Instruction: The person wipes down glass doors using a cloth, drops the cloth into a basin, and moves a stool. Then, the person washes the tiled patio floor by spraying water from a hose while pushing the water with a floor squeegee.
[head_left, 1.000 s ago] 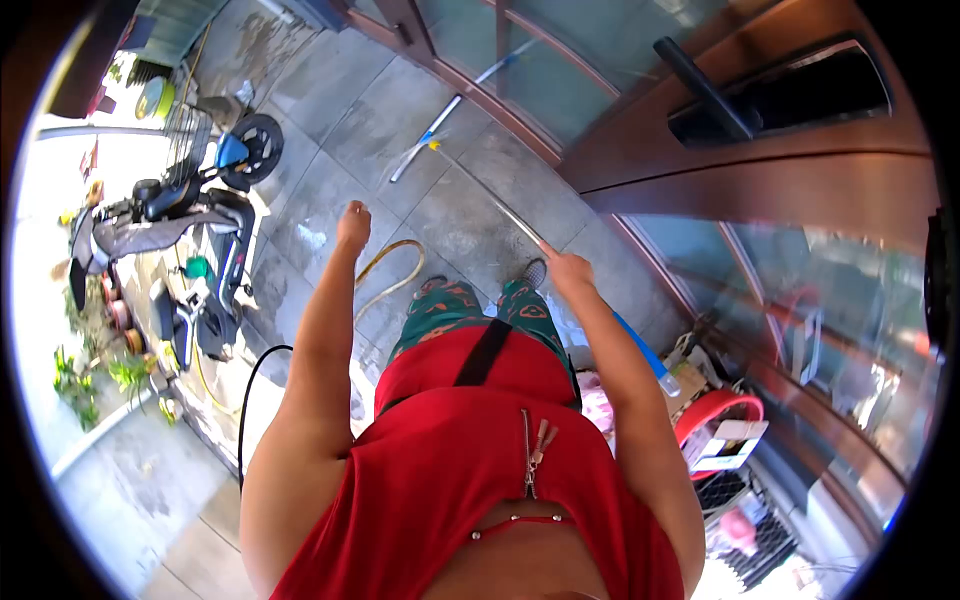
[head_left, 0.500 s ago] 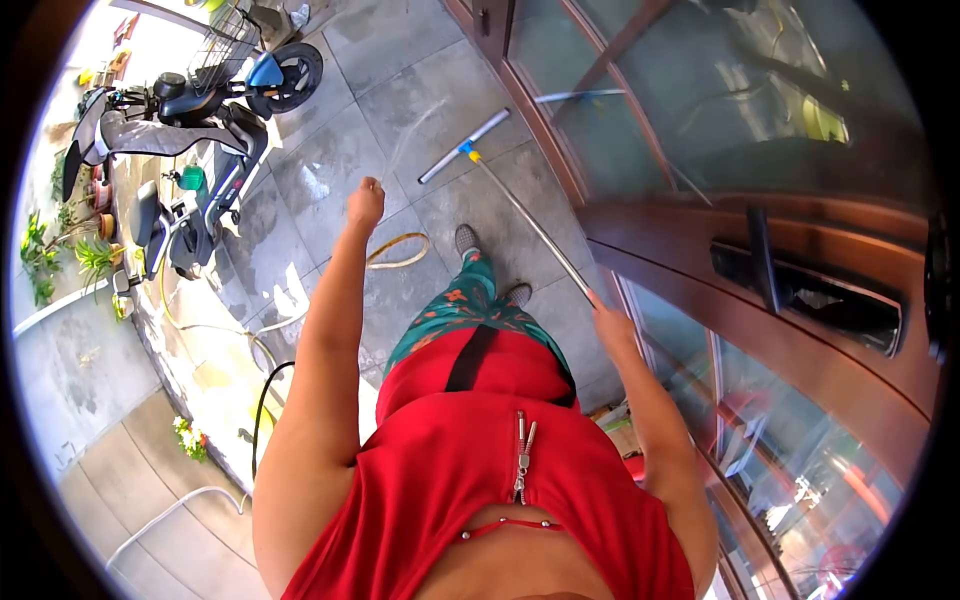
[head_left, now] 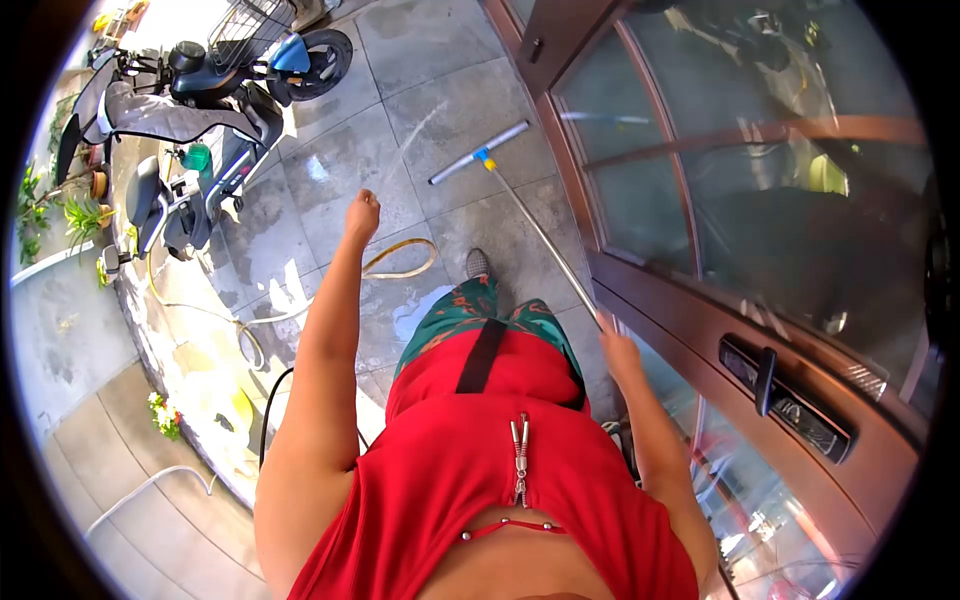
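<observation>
My right hand (head_left: 618, 345) is closed on the long metal pole of a floor squeegee (head_left: 545, 240). The pole slants up and left to a yellow and blue joint, and the wide squeegee head (head_left: 478, 153) lies on the grey tiles near the glass door. My left hand (head_left: 362, 212) is held out in front of me above the floor, its fingers curled together; nothing shows in it. Below and right of that hand, a yellowish hose loop (head_left: 402, 258) lies on the tiles.
A parked electric scooter (head_left: 190, 110) stands at the left, by potted plants (head_left: 85, 215). Along the right runs a brown-framed glass door (head_left: 640, 270) with a black handle (head_left: 765, 382). One of my shoes (head_left: 477, 263) shows on the wet tiles (head_left: 340, 160).
The view has shifted along the door, whose handle now appears lower. The squeegee head has swung right in view, still held by my right hand. My feet have changed position in a step.
</observation>
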Motion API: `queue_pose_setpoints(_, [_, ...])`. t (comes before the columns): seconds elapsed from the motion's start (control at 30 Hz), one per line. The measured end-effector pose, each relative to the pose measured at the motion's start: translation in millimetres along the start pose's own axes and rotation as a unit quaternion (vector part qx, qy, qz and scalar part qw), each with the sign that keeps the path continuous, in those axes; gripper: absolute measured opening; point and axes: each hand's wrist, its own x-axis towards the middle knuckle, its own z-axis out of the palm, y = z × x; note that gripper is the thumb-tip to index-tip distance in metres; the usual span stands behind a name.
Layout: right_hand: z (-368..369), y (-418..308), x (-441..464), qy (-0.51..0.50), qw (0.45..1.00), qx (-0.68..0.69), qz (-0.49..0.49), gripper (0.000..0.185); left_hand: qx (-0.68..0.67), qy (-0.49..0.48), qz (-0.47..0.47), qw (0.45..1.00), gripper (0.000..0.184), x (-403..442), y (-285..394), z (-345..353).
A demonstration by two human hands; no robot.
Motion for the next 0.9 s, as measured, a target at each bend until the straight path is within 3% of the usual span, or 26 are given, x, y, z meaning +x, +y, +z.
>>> queue_pose_setpoints(0.07, [3, 15, -31, 0.015, 0.999, -0.022, -0.024, 0.051, -0.011, 0.003, -0.007, 1.0, 0.03, 3, -9, -7])
queue_pose_setpoints(0.2, [-29, -4, 5, 0.06, 0.993, -0.075, -0.063, 0.053, 0.03, 0.03, -0.018, 0.999, 0.029, -2, -7, -23])
queue_pose_setpoints(0.3, [-63, -55, 85, 0.056, 0.99, -0.083, -0.102, 0.052, 0.016, 0.093, 0.044, 0.995, 0.032, 34, -59, 9])
queue_pose_setpoints(0.47, [-96, -180, 216, 0.057, 0.987, -0.063, -0.139, 0.053, -0.018, 0.086, 0.032, 0.996, 0.032, 33, -61, 1])
queue_pose_setpoints(0.57, [-101, -226, 244, 0.056, 0.989, -0.042, -0.13, 0.054, -0.04, 0.055, -0.02, 0.997, 0.032, 26, -36, -28])
queue_pose_setpoints(0.67, [-98, -197, 228, 0.034, 0.993, 0.016, -0.11, 0.051, -0.061, 0.057, -0.047, 0.995, 0.032, 24, -29, -42])
queue_pose_setpoints(0.77, [-78, -120, 178, 0.02, 0.992, 0.073, -0.096, 0.049, -0.067, 0.066, -0.045, 0.995, 0.031, 39, -27, -49])
queue_pose_setpoints(0.8, [-98, -118, 140, -0.037, 0.997, 0.064, -0.026, 0.051, -0.067, 0.065, -0.047, 0.995, 0.031, 41, -27, -50])
queue_pose_setpoints(0.9, [-91, -79, 94, -0.039, 0.997, 0.05, 0.044, 0.051, -0.06, 0.074, -0.049, 0.994, 0.03, 45, -4, -60])
